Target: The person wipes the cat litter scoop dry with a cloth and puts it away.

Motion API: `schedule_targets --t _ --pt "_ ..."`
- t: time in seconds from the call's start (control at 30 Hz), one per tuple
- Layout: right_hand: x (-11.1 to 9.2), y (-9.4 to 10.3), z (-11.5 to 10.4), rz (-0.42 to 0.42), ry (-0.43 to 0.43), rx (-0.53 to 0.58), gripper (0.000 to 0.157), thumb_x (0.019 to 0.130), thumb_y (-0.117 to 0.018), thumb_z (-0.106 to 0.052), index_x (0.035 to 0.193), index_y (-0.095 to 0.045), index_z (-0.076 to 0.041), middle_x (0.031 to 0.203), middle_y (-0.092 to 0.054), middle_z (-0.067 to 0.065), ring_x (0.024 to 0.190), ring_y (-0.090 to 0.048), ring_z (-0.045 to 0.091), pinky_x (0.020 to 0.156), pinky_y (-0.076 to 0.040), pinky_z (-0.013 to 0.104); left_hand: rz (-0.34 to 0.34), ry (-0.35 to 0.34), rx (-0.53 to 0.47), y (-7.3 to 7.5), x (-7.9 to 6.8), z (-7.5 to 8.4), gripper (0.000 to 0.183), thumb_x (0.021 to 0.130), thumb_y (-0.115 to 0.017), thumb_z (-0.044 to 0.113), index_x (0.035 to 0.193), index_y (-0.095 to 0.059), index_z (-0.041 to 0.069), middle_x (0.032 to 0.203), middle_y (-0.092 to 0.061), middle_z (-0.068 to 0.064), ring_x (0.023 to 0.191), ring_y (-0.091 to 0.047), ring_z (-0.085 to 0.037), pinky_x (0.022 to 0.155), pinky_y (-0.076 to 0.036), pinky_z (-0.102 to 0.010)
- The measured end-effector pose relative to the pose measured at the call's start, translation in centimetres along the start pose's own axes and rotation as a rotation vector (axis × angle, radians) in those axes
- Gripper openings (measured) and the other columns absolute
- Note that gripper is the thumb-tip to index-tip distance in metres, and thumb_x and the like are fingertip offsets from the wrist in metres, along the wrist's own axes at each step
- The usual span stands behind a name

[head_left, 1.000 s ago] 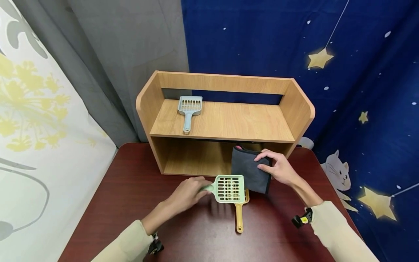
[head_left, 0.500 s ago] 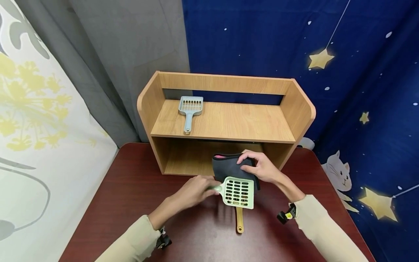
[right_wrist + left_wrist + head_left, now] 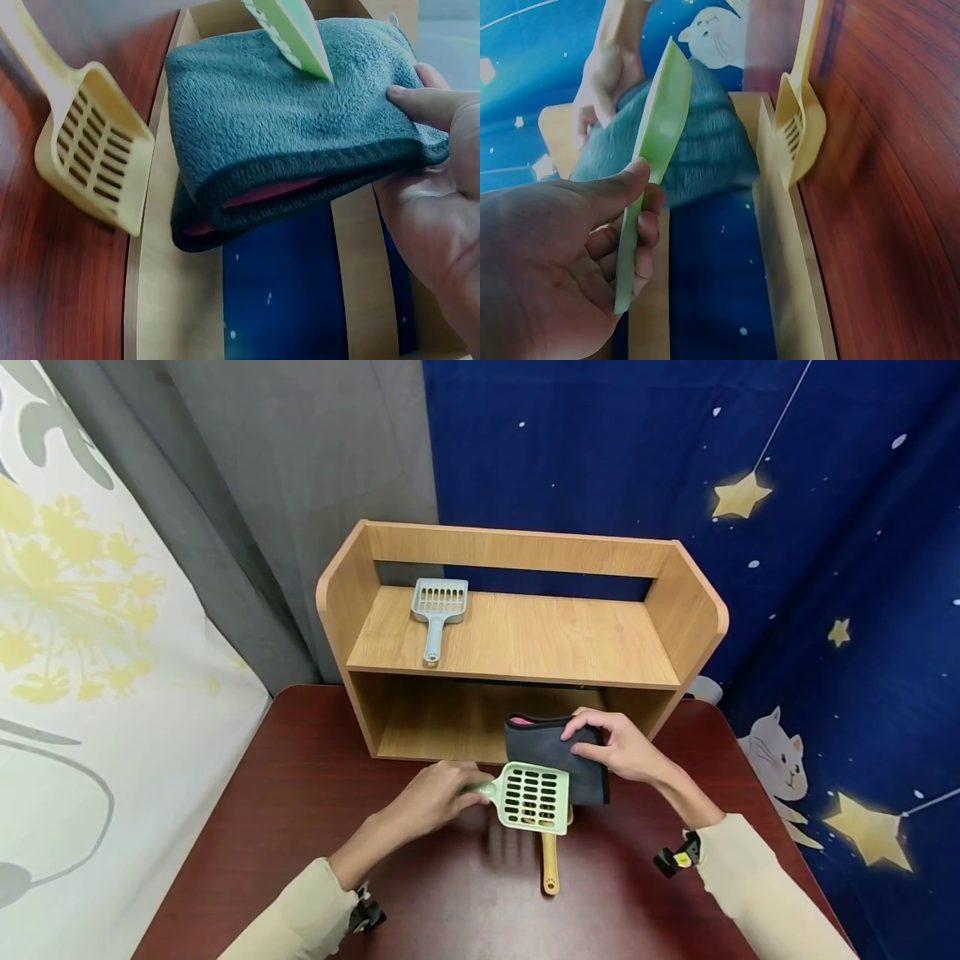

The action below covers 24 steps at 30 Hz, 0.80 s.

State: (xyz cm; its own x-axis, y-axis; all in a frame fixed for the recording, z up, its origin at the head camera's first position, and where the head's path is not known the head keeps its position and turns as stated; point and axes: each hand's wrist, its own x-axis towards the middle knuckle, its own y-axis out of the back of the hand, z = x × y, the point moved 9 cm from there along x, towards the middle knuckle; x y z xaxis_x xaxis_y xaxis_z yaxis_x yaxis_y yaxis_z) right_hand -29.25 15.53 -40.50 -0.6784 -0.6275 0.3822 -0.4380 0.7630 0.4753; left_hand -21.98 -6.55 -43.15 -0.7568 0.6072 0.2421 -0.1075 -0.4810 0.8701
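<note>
My left hand (image 3: 435, 797) grips the handle of a green slotted litter scoop (image 3: 534, 797), thumb on one side and fingers curled round the other in the left wrist view. My right hand (image 3: 618, 743) pinches a folded dark grey cloth (image 3: 292, 105) by its edge; pink lining shows in its fold. The scoop's head overlaps the cloth's lower part in the head view. Under them on the table lies a yellow litter scoop (image 3: 551, 864), its head largely hidden in the head view but plain in the right wrist view, slots showing.
A two-tier wooden shelf (image 3: 525, 635) stands at the back of the dark red table (image 3: 300, 827). On its upper board, to the left, lies a blue-grey litter scoop (image 3: 437, 610). Curtains (image 3: 570, 452) hang behind and a white patterned cloth (image 3: 112, 693) at the left.
The cloth and right hand moved left over the scoop's head, then back a little to the right. The green scoop shifted right, then slightly left again. Both hands keep their holds.
</note>
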Motion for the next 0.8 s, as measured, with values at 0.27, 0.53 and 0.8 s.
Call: schedule_targets --t 0.27,0.53,0.8 --pt "-0.1 0.1 0.1 -0.009 -0.006 0.013 0.027 0.091 -0.076 0.009 0.109 -0.076 -0.011 0.105 -0.069 0.008 0.100 -0.059 0.019 0.089 -0.048 0.024 -0.019 -0.002 -0.022 -0.2 0.0 -0.2 0.030 0.095 -0.078 0.021 0.123 -0.080 0.011 0.100 -0.076 0.001 0.088 -0.071 -0.012 0.075 -0.057 -0.034" --pt "2.3 -1.7 -1.1 0.003 0.053 0.025 0.026 0.091 -0.076 0.010 0.108 -0.076 -0.009 0.103 -0.070 0.010 0.098 -0.060 0.018 0.088 -0.048 0.025 -0.015 -0.025 -0.036 -0.7 1.0 1.2 0.026 0.095 -0.079 0.020 0.121 -0.081 0.016 0.099 -0.075 0.003 0.089 -0.071 -0.012 0.075 -0.056 -0.033" --pt "2.0 -1.6 -1.1 -0.015 0.034 0.024 0.027 0.090 -0.077 0.009 0.108 -0.076 -0.011 0.104 -0.070 0.008 0.098 -0.061 0.018 0.086 -0.049 0.025 -0.007 -0.007 -0.034 -0.7 0.9 1.2 0.026 0.094 -0.079 0.020 0.120 -0.081 0.014 0.100 -0.075 0.002 0.090 -0.073 -0.018 0.076 -0.057 -0.035"
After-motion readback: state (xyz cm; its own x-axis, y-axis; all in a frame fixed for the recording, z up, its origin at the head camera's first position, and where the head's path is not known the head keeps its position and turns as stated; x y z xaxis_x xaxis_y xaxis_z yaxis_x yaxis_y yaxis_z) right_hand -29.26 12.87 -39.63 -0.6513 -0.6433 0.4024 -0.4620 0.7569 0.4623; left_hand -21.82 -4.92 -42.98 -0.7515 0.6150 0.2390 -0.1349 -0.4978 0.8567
